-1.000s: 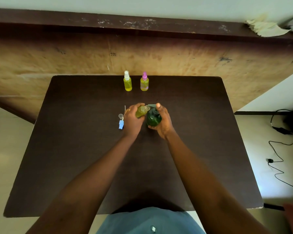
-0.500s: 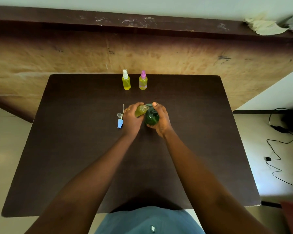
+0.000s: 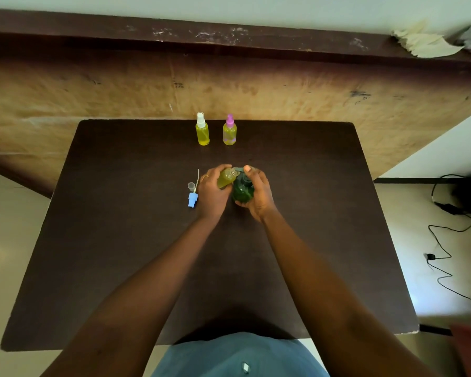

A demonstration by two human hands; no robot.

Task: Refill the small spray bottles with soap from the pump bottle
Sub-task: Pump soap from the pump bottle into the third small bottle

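At the middle of the dark table my left hand grips a small uncapped bottle of yellow liquid, tilted with its open neck under the nozzle of the green pump bottle. My right hand wraps round the pump bottle, with a finger on top of the pump head. A blue spray cap with its white tube lies on the table just left of my left hand, beside a small clear cover.
Two capped spray bottles of yellow liquid stand at the table's far edge: one with a white top, one with a pink top. A worn wooden panel rises behind the table. Black cables lie on the floor to the right.
Both hands keep the same hold on the bottles. Only the camera view has shifted slightly.
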